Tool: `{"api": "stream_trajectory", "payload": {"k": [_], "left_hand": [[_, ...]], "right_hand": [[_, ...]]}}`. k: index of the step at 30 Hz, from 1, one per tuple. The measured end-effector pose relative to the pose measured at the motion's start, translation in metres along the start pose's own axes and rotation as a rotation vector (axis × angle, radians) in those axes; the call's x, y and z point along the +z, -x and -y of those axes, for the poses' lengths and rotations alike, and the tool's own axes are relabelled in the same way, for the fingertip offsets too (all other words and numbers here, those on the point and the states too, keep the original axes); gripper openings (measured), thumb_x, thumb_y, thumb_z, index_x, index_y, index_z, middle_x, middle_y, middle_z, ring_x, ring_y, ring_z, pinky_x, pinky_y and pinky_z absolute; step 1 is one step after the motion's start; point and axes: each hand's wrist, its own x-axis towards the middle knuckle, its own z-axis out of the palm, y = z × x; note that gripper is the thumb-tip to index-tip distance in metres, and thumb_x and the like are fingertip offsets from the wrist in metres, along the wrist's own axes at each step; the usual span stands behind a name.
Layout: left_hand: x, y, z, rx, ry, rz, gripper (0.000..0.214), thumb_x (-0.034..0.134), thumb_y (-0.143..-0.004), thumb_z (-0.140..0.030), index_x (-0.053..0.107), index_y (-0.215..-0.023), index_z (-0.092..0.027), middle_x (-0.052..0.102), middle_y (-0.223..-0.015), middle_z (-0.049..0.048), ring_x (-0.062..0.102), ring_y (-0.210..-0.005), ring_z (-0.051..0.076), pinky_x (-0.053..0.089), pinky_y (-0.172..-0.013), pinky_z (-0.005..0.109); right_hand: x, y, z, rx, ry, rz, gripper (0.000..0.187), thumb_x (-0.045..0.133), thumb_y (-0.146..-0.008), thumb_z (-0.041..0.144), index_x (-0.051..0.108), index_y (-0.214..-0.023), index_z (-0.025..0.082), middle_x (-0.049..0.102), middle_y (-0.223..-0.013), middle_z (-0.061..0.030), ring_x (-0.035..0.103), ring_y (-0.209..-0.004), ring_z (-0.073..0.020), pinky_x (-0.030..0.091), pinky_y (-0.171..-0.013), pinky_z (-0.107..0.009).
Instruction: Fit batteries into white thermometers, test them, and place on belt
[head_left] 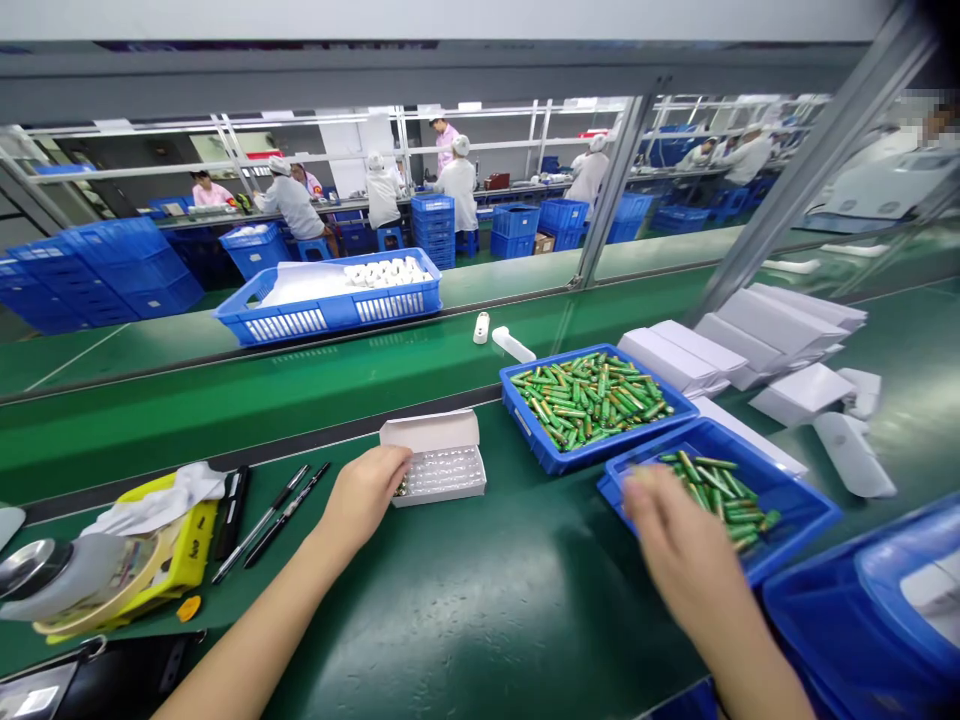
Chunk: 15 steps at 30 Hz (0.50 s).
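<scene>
A: What are the hands gripping, please?

B: The left hand [366, 495], left of the centre of the frame, is resting its bent fingertips at the left end of a small white box [450, 494]. Small shiny bits are showing there. Whether the fingers are grasping these, or the box, I cannot tell.

A: And the right hand [671, 525]?

B: It is looking blurred, right of centre, and it is covering the left part of a blue tray [799, 535]. I cannot tell if it is grasping something.

A: Where are the green cylinders [592, 395] lying?

B: Some are lying in this tray; many more are filling a second tray [574, 461], which is standing just beside it, higher and more to the left. The white box is standing with its lid [431, 430] open.

A: What is lying farther out?

B: At the left, two pens [287, 516] are lying near a yellow container [196, 545]. At the right, white cartons [675, 355] are standing in rows. In the upper part, people [457, 185] in white are working.
</scene>
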Motion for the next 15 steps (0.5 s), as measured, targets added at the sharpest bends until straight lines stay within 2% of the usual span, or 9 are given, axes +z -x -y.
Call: {"api": "stream_trajectory", "payload": {"k": [2, 3, 5, 8, 11, 15], "left_hand": [[0.003, -0.001, -0.002, 0.029, 0.000, 0.018, 0.023, 0.045, -0.088, -0.023, 0.068, -0.090, -0.021, 0.070, -0.088, 0.0080, 0.065, -0.082, 0.024, 0.049, -0.071, 0.031], [0.004, -0.001, -0.004, 0.033, -0.009, 0.021, 0.024, 0.044, -0.089, -0.024, 0.068, -0.089, -0.021, 0.069, -0.089, 0.0085, 0.064, -0.082, 0.024, 0.049, -0.069, 0.031], [0.004, -0.001, -0.008, 0.019, -0.035, 0.025, 0.028, 0.042, -0.090, -0.026, 0.070, -0.088, -0.020, 0.065, -0.092, 0.0104, 0.063, -0.080, 0.024, 0.048, -0.064, 0.032], [0.000, -0.001, -0.014, -0.020, 0.011, 0.027, 0.032, 0.039, -0.092, -0.028, 0.070, -0.092, -0.018, 0.060, -0.093, 0.0106, 0.061, -0.078, 0.023, 0.047, -0.063, 0.031], [-0.011, -0.012, -0.019, -0.046, 0.162, -0.042, 0.031, 0.040, -0.092, -0.032, 0.068, -0.095, -0.019, 0.059, -0.094, 0.0086, 0.060, -0.081, 0.021, 0.047, -0.066, 0.029], [-0.022, -0.061, -0.012, -0.118, 0.263, -0.133, 0.031, 0.045, -0.090, -0.040, 0.069, -0.088, -0.021, 0.062, -0.095, 0.0069, 0.059, -0.077, 0.019, 0.046, -0.064, 0.028]], "right_hand": [[0.018, 0.007, 0.022, -0.071, -0.089, 0.250, 0.028, 0.034, -0.097, 0.035, 0.047, -0.076, 0.024, 0.059, -0.066, -0.0018, 0.058, -0.059, -0.0182, 0.043, -0.054, -0.027], [0.027, 0.009, 0.031, -0.105, -0.078, 0.335, 0.024, 0.036, -0.096, 0.030, 0.048, -0.076, 0.023, 0.061, -0.069, -0.0021, 0.060, -0.061, -0.0182, 0.043, -0.054, -0.027], [0.045, 0.011, 0.042, -0.161, 0.020, 0.387, 0.016, 0.041, -0.093, 0.019, 0.051, -0.081, 0.022, 0.062, -0.076, -0.0036, 0.062, -0.069, -0.0196, 0.045, -0.057, -0.028], [0.057, 0.004, 0.045, -0.225, 0.163, 0.316, 0.015, 0.045, -0.087, 0.009, 0.056, -0.088, 0.020, 0.062, -0.083, -0.0060, 0.061, -0.077, -0.0220, 0.047, -0.063, -0.031], [0.050, -0.021, 0.042, -0.257, 0.178, 0.204, 0.017, 0.043, -0.089, 0.010, 0.057, -0.089, 0.019, 0.060, -0.087, -0.0069, 0.058, -0.079, -0.0217, 0.047, -0.068, -0.032], [0.044, -0.071, 0.030, -0.164, 0.367, 0.070, 0.021, 0.047, -0.087, 0.009, 0.059, -0.104, 0.014, 0.060, -0.101, -0.0126, 0.053, -0.088, -0.0257, 0.044, -0.074, -0.036]]}}
